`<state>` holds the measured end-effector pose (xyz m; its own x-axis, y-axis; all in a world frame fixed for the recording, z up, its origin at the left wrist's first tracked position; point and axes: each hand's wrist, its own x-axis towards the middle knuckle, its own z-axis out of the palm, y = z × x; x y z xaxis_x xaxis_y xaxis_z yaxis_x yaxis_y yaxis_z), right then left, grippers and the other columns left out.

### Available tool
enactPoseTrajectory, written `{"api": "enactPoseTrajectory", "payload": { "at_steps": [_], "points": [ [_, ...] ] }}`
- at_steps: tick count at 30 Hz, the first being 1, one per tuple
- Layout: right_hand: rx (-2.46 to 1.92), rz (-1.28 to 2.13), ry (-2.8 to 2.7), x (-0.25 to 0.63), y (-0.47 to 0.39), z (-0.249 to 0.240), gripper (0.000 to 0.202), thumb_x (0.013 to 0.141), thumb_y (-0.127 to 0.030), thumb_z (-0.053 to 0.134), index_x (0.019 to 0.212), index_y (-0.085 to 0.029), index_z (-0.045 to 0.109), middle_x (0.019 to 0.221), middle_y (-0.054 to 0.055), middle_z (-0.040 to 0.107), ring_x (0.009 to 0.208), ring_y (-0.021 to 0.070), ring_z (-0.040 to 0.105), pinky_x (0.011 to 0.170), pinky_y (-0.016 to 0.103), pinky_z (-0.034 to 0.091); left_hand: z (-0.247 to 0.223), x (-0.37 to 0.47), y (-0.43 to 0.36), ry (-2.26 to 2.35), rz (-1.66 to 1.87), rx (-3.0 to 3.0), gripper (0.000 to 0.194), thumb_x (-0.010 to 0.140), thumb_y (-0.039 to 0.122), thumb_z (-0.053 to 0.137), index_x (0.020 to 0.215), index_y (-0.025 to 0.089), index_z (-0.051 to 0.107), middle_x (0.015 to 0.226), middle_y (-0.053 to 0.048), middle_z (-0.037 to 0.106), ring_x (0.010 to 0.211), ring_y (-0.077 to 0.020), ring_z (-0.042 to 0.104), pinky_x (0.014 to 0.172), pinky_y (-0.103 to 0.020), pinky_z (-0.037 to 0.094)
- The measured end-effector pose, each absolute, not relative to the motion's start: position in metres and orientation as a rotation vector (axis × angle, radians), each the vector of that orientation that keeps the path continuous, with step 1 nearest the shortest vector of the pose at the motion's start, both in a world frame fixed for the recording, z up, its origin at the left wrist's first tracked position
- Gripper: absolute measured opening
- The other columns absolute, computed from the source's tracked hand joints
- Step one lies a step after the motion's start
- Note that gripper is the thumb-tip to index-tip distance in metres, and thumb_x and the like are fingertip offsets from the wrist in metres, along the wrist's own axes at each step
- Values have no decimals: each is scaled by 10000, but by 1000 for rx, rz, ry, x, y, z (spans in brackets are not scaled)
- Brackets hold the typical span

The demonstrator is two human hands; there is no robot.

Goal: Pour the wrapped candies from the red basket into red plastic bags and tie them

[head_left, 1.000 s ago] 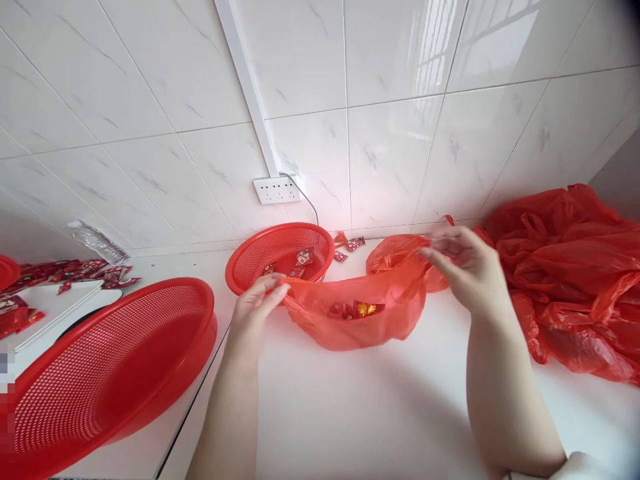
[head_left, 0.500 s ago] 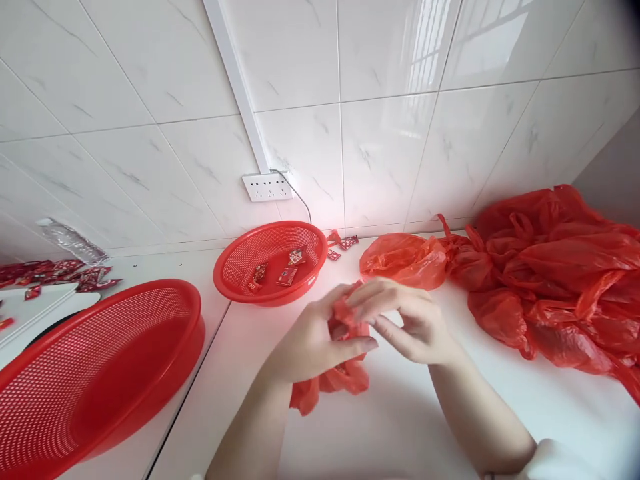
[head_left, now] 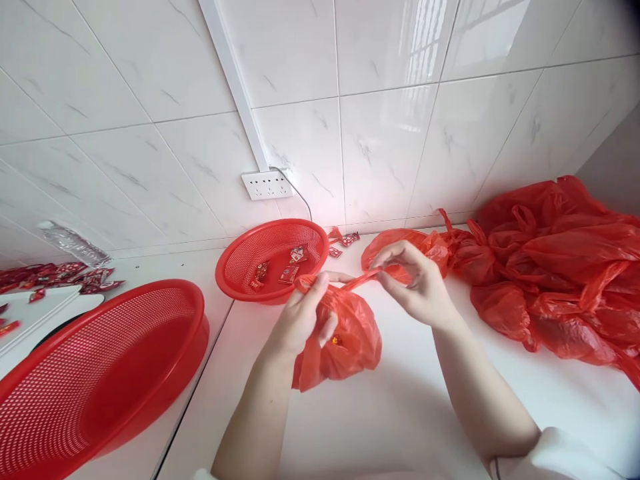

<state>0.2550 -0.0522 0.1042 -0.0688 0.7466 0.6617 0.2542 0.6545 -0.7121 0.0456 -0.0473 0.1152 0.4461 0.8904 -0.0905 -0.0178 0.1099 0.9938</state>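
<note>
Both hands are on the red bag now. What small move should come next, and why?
I'd probably have the right hand bring its strand across toward the left hand to close a knot. The left hand grips the gathered neck of the red bag, while the right pinches a strand drawn out from it, and I can't see a finished knot.

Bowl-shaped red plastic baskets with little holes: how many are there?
2. The large red plastic basket is on the left, partly out of view; the small red plastic basket sits below the white rectangular socket panel.
</note>
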Motion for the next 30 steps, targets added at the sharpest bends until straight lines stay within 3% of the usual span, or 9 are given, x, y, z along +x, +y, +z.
{"api": "enactPoseTrajectory", "payload": {
  "at_steps": [5, 9, 13, 19, 22, 25, 27, 30],
  "points": [
    [-721, 573, -1677, 268, -58, 108, 131, 836, -122, 595, 915, -223, 566, 863, 23, 610, 820, 157, 606, 787, 331, 524, 114, 41, -35, 820, 939, 1090, 535, 921, 530, 474, 1288, 157, 584, 410, 29, 519, 446, -115, 562, 487, -194, 398],
    [-596, 639, -2092, 265, -65, 110, 162, 836, -90, 550, 908, -228, 596, 857, 29, 642, 796, 154, 612, 724, 311, 532, 114, 43, -33, 743, 874, 836, 437, 943, 423, 490, 1309, 195, 558, 734, -41, 700, 554, -95, 632, 553, -181, 491],
    [-623, 662, -2270, 263, -65, 109, 181, 827, -71, 518, 875, -224, 604, 856, 27, 639, 772, 143, 604, 678, 282, 520, 116, 43, -32, 614, 805, 750, 378, 990, 372, 381, 1296, 208, 529, 936, -78, 715, 685, -103, 696, 611, -167, 539],
    [-621, 723, -2195, 265, -63, 111, 126, 830, -181, 628, 945, -226, 601, 920, 41, 652, 845, 169, 621, 779, 330, 536, 113, 41, -41, 658, 784, 1152, 457, 951, 519, 392, 1244, 194, 525, 704, -35, 672, 543, -171, 679, 499, -247, 540],
    [-640, 711, -1955, 256, -60, 110, 252, 842, -245, 655, 1076, -238, 563, 1120, 77, 611, 1063, 208, 583, 923, 398, 503, 111, 44, -52, 758, 785, 1471, 464, 954, 532, 358, 1219, 202, 547, 656, -11, 633, 509, -169, 644, 493, -272, 529],
    [-660, 822, -1919, 245, -55, 103, 504, 845, -270, 658, 1304, -276, 451, 1383, 100, 468, 1238, 230, 494, 1002, 439, 468, 110, 48, -59, 897, 894, 1822, 380, 972, 450, 354, 1153, 229, 605, 625, 9, 586, 527, -149, 596, 538, -256, 499],
    [-659, 924, -1980, 240, -52, 96, 630, 846, -253, 651, 1402, -305, 361, 1333, 88, 515, 1133, 206, 562, 939, 416, 512, 109, 47, -60, 962, 967, 2071, 308, 967, 361, 383, 1103, 247, 634, 646, 11, 591, 542, -142, 558, 570, -253, 472],
    [-723, 946, -2000, 237, -48, 90, 642, 871, -197, 592, 1441, -314, 320, 1037, 33, 628, 863, 151, 612, 770, 334, 548, 107, 44, -55, 1082, 1057, 2337, 263, 937, 259, 420, 1065, 250, 650, 739, -5, 646, 608, -151, 575, 609, -256, 447]
  ]
}}
